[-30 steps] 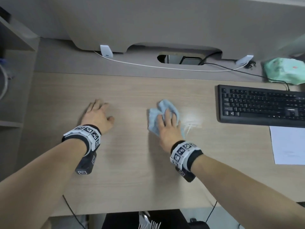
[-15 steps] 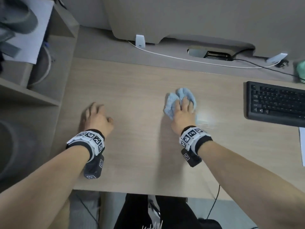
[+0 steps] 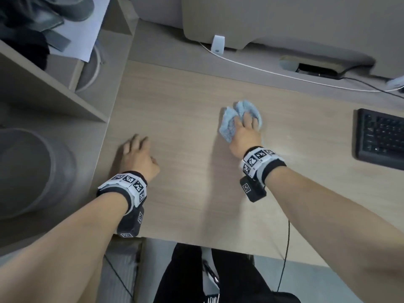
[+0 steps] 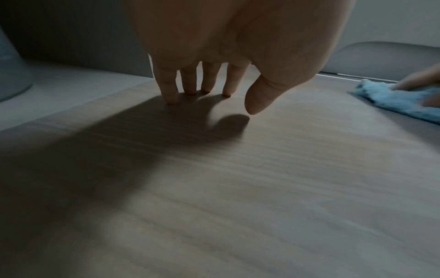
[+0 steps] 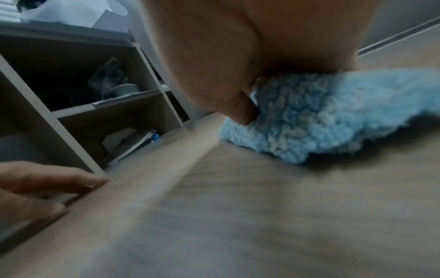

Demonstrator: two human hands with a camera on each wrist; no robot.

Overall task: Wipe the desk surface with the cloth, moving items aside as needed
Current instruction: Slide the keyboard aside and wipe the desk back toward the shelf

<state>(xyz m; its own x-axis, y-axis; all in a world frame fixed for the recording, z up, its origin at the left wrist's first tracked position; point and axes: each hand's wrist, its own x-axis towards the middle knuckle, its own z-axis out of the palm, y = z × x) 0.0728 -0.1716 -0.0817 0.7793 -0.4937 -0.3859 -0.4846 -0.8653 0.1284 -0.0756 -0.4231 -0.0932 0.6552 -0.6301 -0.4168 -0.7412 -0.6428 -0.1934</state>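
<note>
Blue fluffy cloth (image 3: 231, 124) sits bunched on the wooden desk (image 3: 185, 119), the right hand (image 3: 243, 133) pressing down on it with fingers dug into its folds. Near the desk's left edge, the left hand (image 3: 136, 155) rests on straight, spread fingertips (image 4: 172, 97). A black keyboard (image 3: 381, 137) lies at the right.

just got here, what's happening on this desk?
A person is wiping the desk. The right hand presses a bunched light-blue cloth onto the wood near the desk's middle. The left hand holds nothing, fingertips resting on the surface by the left edge. The black keyboard sits to the right, apart from the cloth.
</note>
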